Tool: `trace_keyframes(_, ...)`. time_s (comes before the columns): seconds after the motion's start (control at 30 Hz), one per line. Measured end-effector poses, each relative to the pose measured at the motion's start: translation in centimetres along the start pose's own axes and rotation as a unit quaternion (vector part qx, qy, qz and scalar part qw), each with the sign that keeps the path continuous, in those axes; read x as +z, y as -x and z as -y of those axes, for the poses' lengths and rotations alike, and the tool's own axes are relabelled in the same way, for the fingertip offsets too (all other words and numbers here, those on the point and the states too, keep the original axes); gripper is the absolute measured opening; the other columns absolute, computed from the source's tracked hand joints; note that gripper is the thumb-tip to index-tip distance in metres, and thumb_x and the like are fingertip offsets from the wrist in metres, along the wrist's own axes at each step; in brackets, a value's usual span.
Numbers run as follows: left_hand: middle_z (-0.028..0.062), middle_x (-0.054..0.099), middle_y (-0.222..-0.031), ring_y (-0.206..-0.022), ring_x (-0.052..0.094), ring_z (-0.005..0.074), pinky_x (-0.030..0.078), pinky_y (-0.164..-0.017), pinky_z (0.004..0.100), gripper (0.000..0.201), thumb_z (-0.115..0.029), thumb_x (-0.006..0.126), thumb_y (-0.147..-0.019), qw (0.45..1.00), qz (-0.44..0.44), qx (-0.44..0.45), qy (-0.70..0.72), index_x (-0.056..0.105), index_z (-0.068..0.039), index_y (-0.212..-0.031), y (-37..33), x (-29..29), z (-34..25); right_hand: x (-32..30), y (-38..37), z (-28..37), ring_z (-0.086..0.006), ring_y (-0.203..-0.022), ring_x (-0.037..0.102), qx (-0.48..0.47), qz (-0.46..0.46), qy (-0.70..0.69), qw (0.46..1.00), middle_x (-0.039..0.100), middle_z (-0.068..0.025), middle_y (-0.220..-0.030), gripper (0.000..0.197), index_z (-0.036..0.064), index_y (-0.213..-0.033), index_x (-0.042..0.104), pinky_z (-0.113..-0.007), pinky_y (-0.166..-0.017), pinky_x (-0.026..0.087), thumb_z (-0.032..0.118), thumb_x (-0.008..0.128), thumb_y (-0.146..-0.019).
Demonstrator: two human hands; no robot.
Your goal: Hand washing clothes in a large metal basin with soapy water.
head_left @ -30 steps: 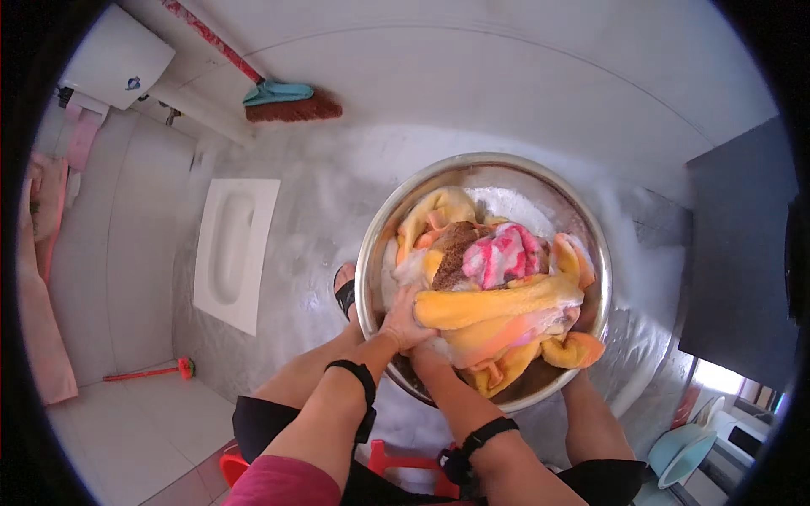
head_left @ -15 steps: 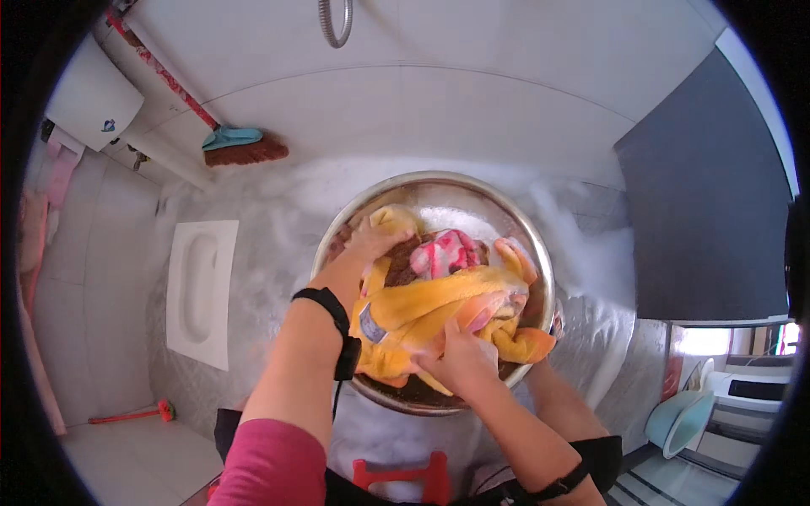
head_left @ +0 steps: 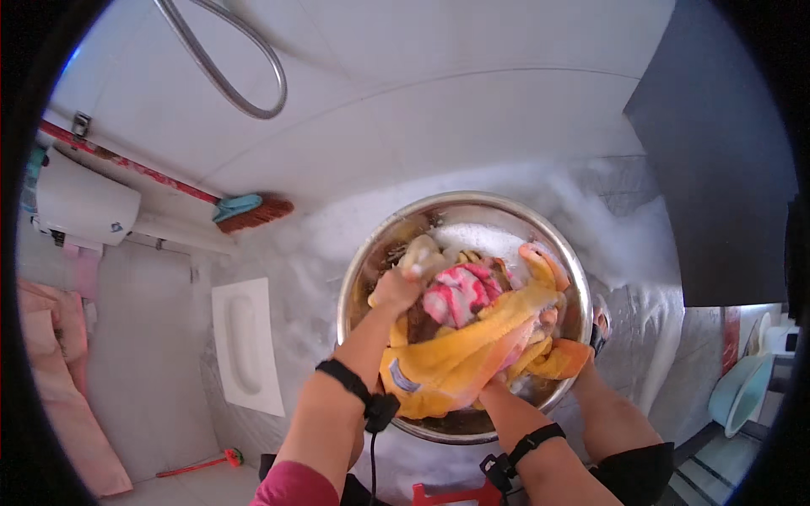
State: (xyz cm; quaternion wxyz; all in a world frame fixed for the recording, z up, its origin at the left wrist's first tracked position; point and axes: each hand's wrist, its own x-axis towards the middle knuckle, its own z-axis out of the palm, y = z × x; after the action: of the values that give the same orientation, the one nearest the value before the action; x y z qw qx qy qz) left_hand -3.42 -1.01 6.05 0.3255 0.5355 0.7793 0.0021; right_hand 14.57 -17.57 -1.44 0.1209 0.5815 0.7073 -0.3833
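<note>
A wide metal basin (head_left: 348, 291) of wet laundry with suds stands on the floor before me. My left hand (head_left: 398, 289) is at its left inside, fingers closed on a pale cream cloth (head_left: 422, 253). A yellow garment with orange parts (head_left: 456, 350) spreads across the near half of the basin. My right hand (head_left: 494, 391) reaches beneath its near edge, so the fingers are hidden. Between the hands, further back, lies a pink and white cloth (head_left: 461, 295). Foamy water (head_left: 481, 236) shows at the basin's far side.
White foam (head_left: 624, 244) covers the wet floor around the basin. A squat toilet (head_left: 249, 346) is set in the floor at left. A broom (head_left: 253, 211) leans at the far wall, below a shower hose (head_left: 253, 105). A dark panel (head_left: 717, 169) stands right; a red stool (head_left: 456, 493) is close to me.
The view has shifted, putting the basin further right. My right hand has gone from on top of the yellow garment to under its edge. My left hand stays at the basin's left side.
</note>
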Motion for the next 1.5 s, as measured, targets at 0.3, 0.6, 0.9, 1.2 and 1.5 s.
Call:
trace_keyframes(0.3,0.0254,0.069,-0.092,-0.093,0.066,0.0445,0.053,-0.083,0.0503,0.041,-0.022,0.069,-0.077,0.978,-0.084,0.189,0.009,0.063,-0.001,-0.111,18.5,-4.2,-4.4,1.5,7.8,-1.5,-0.0360,-0.112,0.064,-0.022,0.045,0.004,0.999,0.062,-0.0208,-0.128,0.057,0.0098,-0.127,0.064,-0.043,-0.092,0.053,0.048,0.067,-0.084)
trace_keyframes(0.6,0.0218,0.070,-0.092,-0.086,0.069,0.0393,0.055,-0.075,0.0493,0.040,-0.027,0.075,-0.079,0.921,-0.022,0.373,-0.109,0.058,-0.005,-0.109,28.5,1.2,-2.5,-14.2,18.8,-3.1,-0.0355,-0.125,0.056,0.039,0.120,-0.013,0.992,0.052,-0.0218,-0.141,0.058,0.0060,-0.129,0.060,-0.042,-0.098,0.051,0.040,0.069,-0.082)
trace_keyframes(0.9,0.0192,0.069,-0.094,-0.086,0.069,0.0387,0.055,-0.076,0.0494,0.036,-0.030,0.075,-0.080,0.911,0.075,0.405,-0.021,0.063,-0.008,-0.105,32.1,5.3,1.0,-12.3,23.9,0.3,-0.0498,-0.145,0.022,-0.196,-0.228,-0.247,0.921,0.024,-0.0302,-0.156,0.083,0.0044,-0.143,0.037,-0.050,-0.122,0.020,0.029,0.079,-0.076)
trace_keyframes(1.2,0.0254,0.069,-0.083,-0.082,0.068,0.0427,0.055,-0.077,0.0503,0.033,-0.031,0.070,-0.080,0.953,0.175,0.241,-0.051,0.070,-0.001,-0.094,22.7,7.6,0.5,-4.2,10.4,-0.9,-0.0434,-0.123,0.046,-0.082,-0.406,-0.147,0.898,0.049,-0.0224,-0.130,0.056,0.0107,-0.122,0.062,-0.054,-0.105,0.037,0.045,0.074,-0.080)
trace_keyframes(1.5,0.0238,0.069,-0.100,-0.096,0.067,0.0423,0.053,-0.086,0.0505,0.050,-0.036,0.073,-0.079,0.965,0.096,0.242,-0.019,0.063,-0.010,-0.121,5.0,8.6,2.3,-15.7,-9.2,4.4,-0.0466,-0.147,0.019,-0.003,-0.127,0.074,0.989,0.021,-0.0194,-0.162,0.088,0.0254,-0.155,0.032,-0.061,-0.119,0.016,0.064,0.064,-0.083)
